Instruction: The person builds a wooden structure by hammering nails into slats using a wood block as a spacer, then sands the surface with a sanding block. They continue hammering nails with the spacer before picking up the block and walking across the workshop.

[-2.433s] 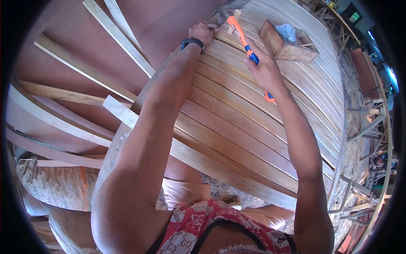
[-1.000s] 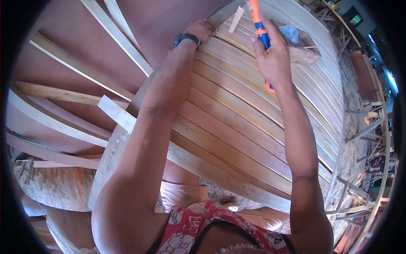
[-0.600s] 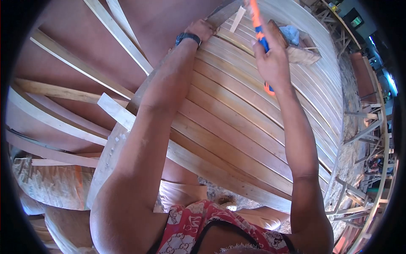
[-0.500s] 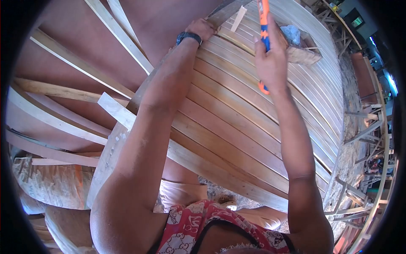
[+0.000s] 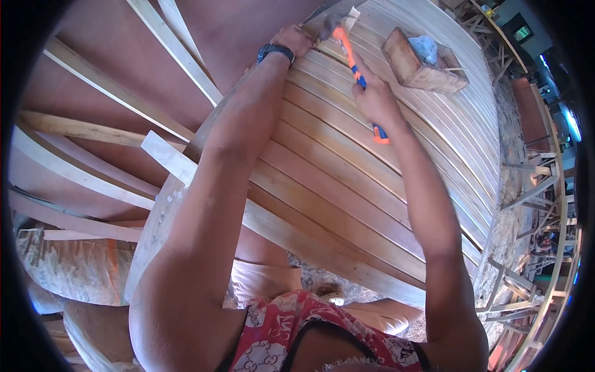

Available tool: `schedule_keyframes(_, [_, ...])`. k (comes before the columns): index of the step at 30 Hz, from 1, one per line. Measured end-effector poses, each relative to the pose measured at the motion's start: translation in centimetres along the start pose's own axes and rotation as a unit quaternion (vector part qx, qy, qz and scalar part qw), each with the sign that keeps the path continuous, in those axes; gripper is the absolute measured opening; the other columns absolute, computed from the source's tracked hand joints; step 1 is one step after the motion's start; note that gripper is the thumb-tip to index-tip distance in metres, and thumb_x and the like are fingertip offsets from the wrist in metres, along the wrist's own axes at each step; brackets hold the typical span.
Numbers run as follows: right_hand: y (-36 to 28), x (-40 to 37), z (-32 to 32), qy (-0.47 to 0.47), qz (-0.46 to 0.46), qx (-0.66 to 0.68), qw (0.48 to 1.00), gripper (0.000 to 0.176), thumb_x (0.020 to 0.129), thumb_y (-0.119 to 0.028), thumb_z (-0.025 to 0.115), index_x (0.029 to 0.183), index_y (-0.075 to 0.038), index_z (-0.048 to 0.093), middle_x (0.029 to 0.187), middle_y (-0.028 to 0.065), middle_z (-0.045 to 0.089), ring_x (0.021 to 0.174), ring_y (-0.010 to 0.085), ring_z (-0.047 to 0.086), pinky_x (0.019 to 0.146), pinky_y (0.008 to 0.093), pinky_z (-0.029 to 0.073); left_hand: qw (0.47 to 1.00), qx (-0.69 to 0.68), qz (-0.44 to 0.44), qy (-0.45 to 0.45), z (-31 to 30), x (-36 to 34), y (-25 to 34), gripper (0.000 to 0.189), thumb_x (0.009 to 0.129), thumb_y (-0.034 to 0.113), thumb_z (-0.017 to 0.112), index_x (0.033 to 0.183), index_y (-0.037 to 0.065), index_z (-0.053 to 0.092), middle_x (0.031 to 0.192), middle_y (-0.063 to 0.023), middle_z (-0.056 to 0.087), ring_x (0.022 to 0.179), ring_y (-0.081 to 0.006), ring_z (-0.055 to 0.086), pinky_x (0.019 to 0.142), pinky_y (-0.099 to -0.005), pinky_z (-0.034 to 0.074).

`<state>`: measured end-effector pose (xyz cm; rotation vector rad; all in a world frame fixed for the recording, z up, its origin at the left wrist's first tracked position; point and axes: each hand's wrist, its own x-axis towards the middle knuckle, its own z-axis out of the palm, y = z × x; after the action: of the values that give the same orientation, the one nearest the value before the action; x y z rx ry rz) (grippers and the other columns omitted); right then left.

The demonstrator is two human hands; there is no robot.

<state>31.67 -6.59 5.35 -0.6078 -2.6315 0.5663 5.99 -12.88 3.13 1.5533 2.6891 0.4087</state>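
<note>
My right hand (image 5: 377, 99) is closed around the orange-and-blue handle of a hammer (image 5: 351, 54). The hammer's dark head is blurred and sits close to the fingers of my left hand (image 5: 294, 41). With a dark watch (image 5: 276, 54) on its wrist, my left hand rests at the upper end of the wooden planks (image 5: 334, 155), its fingers curled at the edge. Whatever those fingers pinch is hidden or too small to name. A small wood strip (image 5: 352, 18) stands just beyond the hammer head.
On the planks to the right sits a wooden box (image 5: 427, 77) holding a blue plastic bag (image 5: 424, 48). Curved wooden ribs (image 5: 118, 93) spread out at the left. Timber scaffolding (image 5: 533, 198) lines the far right, and a pale wood piece (image 5: 167, 158) juts up beside my left arm.
My right hand has swung the hammer down and to the left, bringing its head beside my left hand. The wooden box now shows fully. My left hand stays nearly in place.
</note>
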Motion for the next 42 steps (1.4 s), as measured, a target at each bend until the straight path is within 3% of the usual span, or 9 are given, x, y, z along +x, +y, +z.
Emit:
schedule_keyframes(10, [-2.8, -0.2, -0.5, 0.212, -0.063, 0.085, 0.972, 0.064, 0.092, -0.015, 0.058, 0.152, -0.025, 0.038, 0.089, 0.0267, 0.067, 0.083, 0.0439, 0.066, 0.073, 0.0492, 0.051, 0.979, -0.144, -0.130, 0.061, 2.6, 2.3, -1.4, 0.051, 0.081, 0.048, 0.072, 0.125, 0.023, 0.069, 0.132, -0.0085, 0.064, 0.120, -0.0331, 0.060, 0.103, -0.0434, 0.048])
schedule_keyframes(15, [-4.8, 0.4, -4.6, -0.139, 0.099, 0.053, 0.984, 0.067, 0.093, -0.015, 0.056, 0.154, -0.025, 0.031, 0.090, 0.0284, 0.066, 0.079, 0.0458, 0.066, 0.070, 0.0511, 0.052, 0.976, -0.139, -0.147, 0.086, 3.3, 3.2, -1.9, 0.065, 0.076, 0.046, 0.076, 0.132, 0.015, 0.062, 0.127, -0.0151, 0.066, 0.118, -0.0351, 0.062, 0.103, -0.0433, 0.048])
schedule_keyframes(17, [-3.4, 1.0, -3.5, 0.163, -0.128, 0.013, 0.978, 0.068, 0.093, -0.015, 0.055, 0.155, -0.024, 0.030, 0.090, 0.0275, 0.067, 0.075, 0.0460, 0.066, 0.067, 0.0524, 0.053, 0.976, -0.140, -0.142, 0.082, 3.1, 3.3, -1.9, 0.068, 0.075, 0.046, 0.076, 0.133, 0.015, 0.061, 0.128, -0.0159, 0.065, 0.118, -0.0354, 0.061, 0.103, -0.0434, 0.048])
schedule_keyframes(20, [-5.6, 0.4, -3.4, 0.255, -0.077, 0.075, 0.961, 0.067, 0.093, -0.016, 0.055, 0.155, -0.021, 0.030, 0.087, 0.0256, 0.068, 0.073, 0.0441, 0.066, 0.068, 0.0516, 0.053, 0.978, -0.147, -0.124, 0.085, 2.6, 2.5, -1.8, 0.073, 0.074, 0.046, 0.077, 0.137, 0.015, 0.058, 0.131, -0.0169, 0.063, 0.119, -0.0361, 0.061, 0.103, -0.0439, 0.048])
schedule_keyframes(26, [-4.7, 1.2, -4.5, -0.129, 0.104, 0.081, 0.983, 0.069, 0.093, -0.014, 0.055, 0.156, -0.021, 0.027, 0.080, 0.0244, 0.067, 0.074, 0.0449, 0.066, 0.069, 0.0531, 0.051, 0.977, -0.144, -0.102, 0.117, 1.8, 2.0, -1.2, 0.077, 0.075, 0.045, 0.075, 0.141, 0.015, 0.053, 0.131, -0.0177, 0.063, 0.120, -0.0373, 0.060, 0.104, -0.0445, 0.047])
schedule_keyframes(32, [-4.1, 0.0, 0.0, 0.222, -0.048, 0.077, 0.971, 0.071, 0.093, -0.012, 0.054, 0.156, -0.023, 0.026, 0.084, 0.0247, 0.068, 0.069, 0.0448, 0.064, 0.064, 0.0506, 0.053, 0.976, -0.159, -0.130, 0.077, 2.7, 3.1, -2.4, 0.065, 0.080, 0.035, 0.066, 0.139, 0.011, 0.053, 0.132, -0.0177, 0.063, 0.123, -0.0357, 0.059, 0.105, -0.0440, 0.047])
schedule_keyframes(36, [-4.7, 1.2, -4.2, -0.135, 0.123, 0.074, 0.980, 0.071, 0.092, -0.015, 0.057, 0.156, -0.027, 0.027, 0.090, 0.0266, 0.068, 0.068, 0.0456, 0.065, 0.062, 0.0508, 0.054, 0.974, -0.087, -0.119, 0.172, 3.5, 3.1, -1.8, 0.062, 0.082, 0.029, 0.060, 0.140, 0.009, 0.051, 0.133, -0.0201, 0.061, 0.126, -0.0367, 0.057, 0.107, -0.0452, 0.046])
schedule_keyframes(40, [-4.0, 0.2, -1.6, 0.203, -0.068, 0.021, 0.977, 0.068, 0.092, -0.017, 0.058, 0.154, -0.028, 0.032, 0.093, 0.0247, 0.069, 0.060, 0.0356, 0.068, 0.058, 0.0465, 0.055, 0.975, -0.157, -0.149, 0.053, 1.8, 2.4, -1.3, 0.065, 0.082, 0.028, 0.059, 0.143, 0.010, 0.047, 0.135, -0.0203, 0.059, 0.129, -0.0370, 0.053, 0.108, -0.0463, 0.044])
schedule_keyframes(42, [-0.5, 1.0, 0.8, 0.087, -0.013, 0.006, 0.996, 0.067, 0.093, -0.018, 0.058, 0.154, -0.028, 0.033, 0.089, 0.0237, 0.069, 0.057, 0.0340, 0.066, 0.057, 0.0455, 0.054, 0.970, -0.186, -0.147, 0.058, 2.5, 3.1, -1.8, 0.062, 0.083, 0.028, 0.058, 0.143, 0.012, 0.048, 0.135, -0.0191, 0.060, 0.129, -0.0374, 0.053, 0.107, -0.0468, 0.045])
